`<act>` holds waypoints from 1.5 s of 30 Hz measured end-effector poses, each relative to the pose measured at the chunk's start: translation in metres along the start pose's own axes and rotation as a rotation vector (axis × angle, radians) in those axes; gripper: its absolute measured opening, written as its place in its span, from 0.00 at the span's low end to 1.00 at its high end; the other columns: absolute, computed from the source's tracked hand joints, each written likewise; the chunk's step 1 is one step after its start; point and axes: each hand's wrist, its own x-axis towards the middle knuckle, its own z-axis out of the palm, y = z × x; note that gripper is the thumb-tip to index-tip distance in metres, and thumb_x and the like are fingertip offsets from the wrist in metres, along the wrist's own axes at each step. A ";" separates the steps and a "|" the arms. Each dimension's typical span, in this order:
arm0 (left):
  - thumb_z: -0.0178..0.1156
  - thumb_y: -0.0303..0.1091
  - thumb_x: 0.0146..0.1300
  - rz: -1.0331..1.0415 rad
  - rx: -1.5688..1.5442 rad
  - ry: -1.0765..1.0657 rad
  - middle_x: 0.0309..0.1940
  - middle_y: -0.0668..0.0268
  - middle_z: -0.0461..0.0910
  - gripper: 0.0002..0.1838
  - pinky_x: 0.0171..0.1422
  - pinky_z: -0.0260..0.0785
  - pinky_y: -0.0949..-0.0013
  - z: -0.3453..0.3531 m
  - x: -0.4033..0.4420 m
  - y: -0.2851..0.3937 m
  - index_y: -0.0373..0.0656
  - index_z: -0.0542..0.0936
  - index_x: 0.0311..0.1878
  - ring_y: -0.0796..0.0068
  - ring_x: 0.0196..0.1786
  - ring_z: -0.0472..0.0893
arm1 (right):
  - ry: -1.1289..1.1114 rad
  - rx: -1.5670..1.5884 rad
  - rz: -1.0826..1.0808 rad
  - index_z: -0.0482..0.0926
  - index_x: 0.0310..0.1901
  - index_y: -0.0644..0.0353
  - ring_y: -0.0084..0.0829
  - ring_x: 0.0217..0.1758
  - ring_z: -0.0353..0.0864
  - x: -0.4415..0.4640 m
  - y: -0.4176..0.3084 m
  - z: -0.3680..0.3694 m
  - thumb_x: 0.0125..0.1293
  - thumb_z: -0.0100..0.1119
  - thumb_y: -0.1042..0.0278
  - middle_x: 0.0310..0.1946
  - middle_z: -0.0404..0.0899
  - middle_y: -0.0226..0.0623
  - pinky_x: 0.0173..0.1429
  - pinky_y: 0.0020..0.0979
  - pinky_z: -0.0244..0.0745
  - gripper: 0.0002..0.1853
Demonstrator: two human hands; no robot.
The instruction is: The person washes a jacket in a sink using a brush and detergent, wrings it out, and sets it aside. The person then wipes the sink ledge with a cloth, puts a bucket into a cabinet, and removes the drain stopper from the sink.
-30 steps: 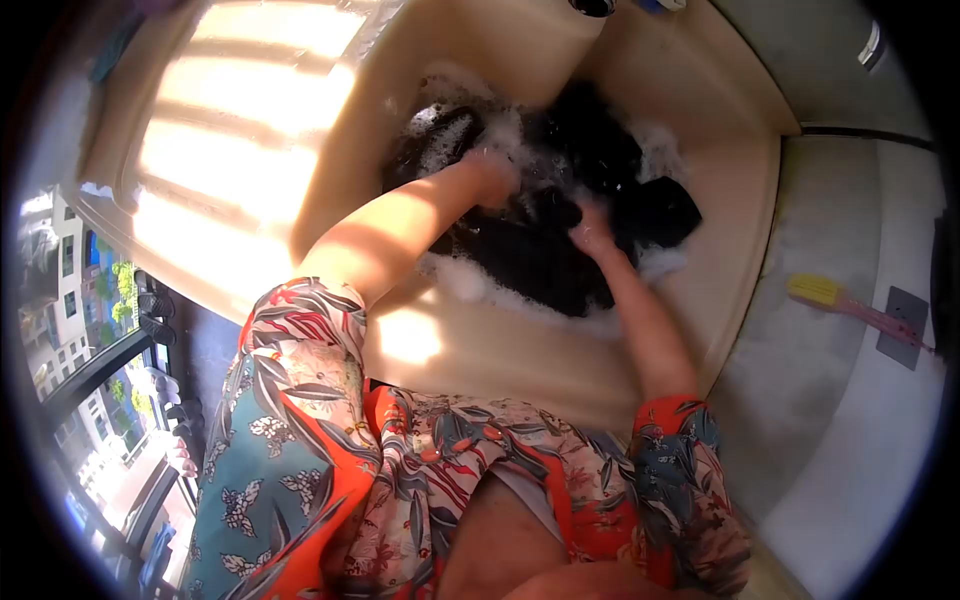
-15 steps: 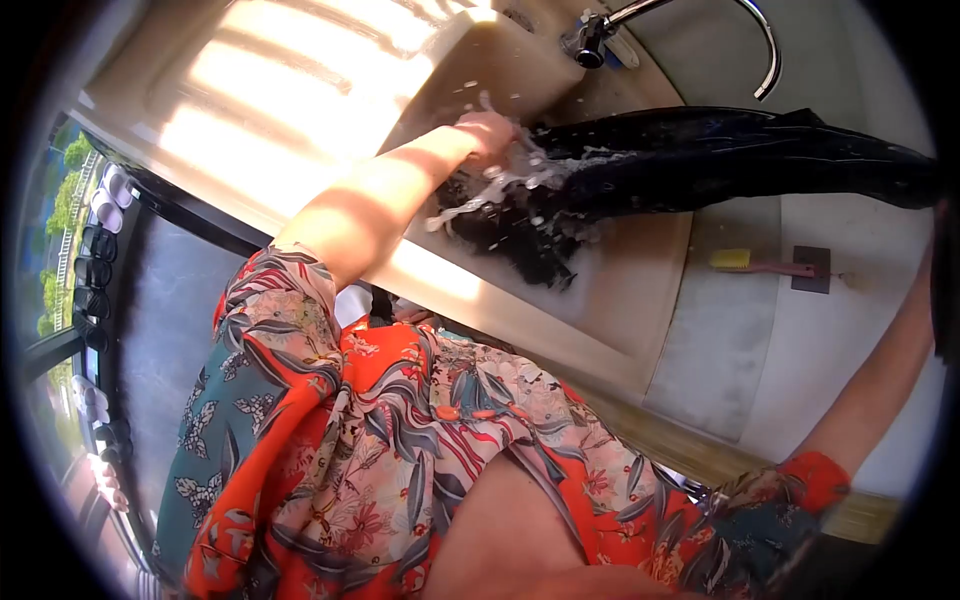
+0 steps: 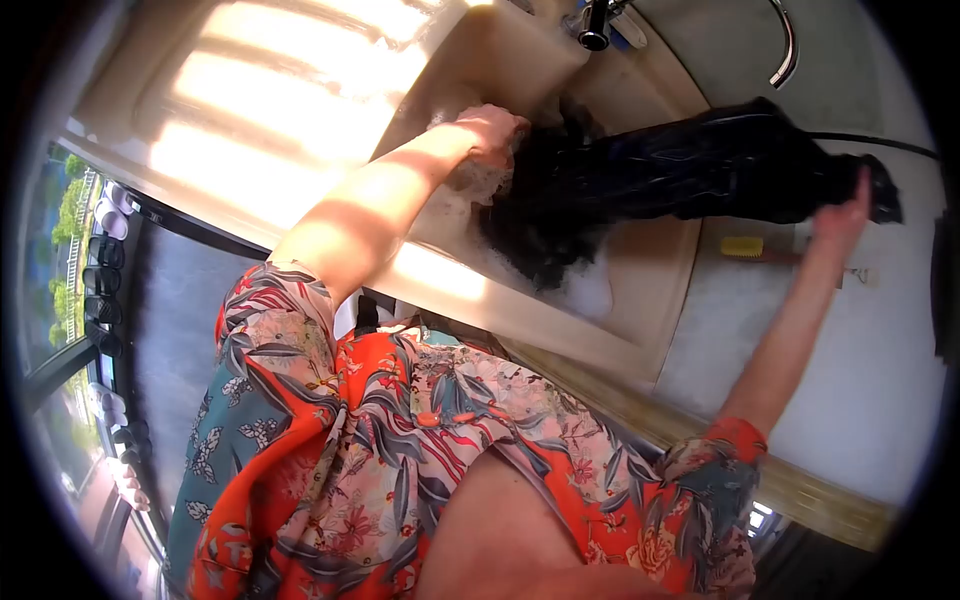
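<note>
A wet black garment (image 3: pixel 690 165), long like a pair of trousers, stretches from the sink basin (image 3: pixel 655 300) out over its right rim. My left hand (image 3: pixel 492 135) is closed on its bunched end low in the basin, with foamy water around the fingers. My right hand (image 3: pixel 842 222) grips the other end, held up to the right of the sink. Part of that hand is blurred, and a short flap of cloth hangs past it. Suds lie in the basin beneath the cloth.
A ribbed washboard surface (image 3: pixel 270 110) adjoins the basin on the left, striped with sunlight. The tap (image 3: pixel 594 30) and its curved spout (image 3: pixel 785 65) are at the back. A yellow scrubbing brush (image 3: pixel 742 247) lies right of the sink. Several shoes (image 3: pixel 103 280) line the window side.
My right hand has come in from the far right edge, and the stretched garment has slackened and bunched toward the basin. Water splashing around my left hand has died down.
</note>
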 end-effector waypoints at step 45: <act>0.61 0.34 0.52 0.293 -1.064 0.579 0.38 0.62 0.78 0.21 0.41 0.71 0.70 -0.168 -0.032 0.074 0.33 0.74 0.48 0.73 0.40 0.78 | -0.236 -0.224 0.837 0.66 0.58 0.61 0.31 0.52 0.72 -0.138 0.258 -0.018 0.57 0.60 0.62 0.52 0.72 0.35 0.53 0.33 0.69 0.27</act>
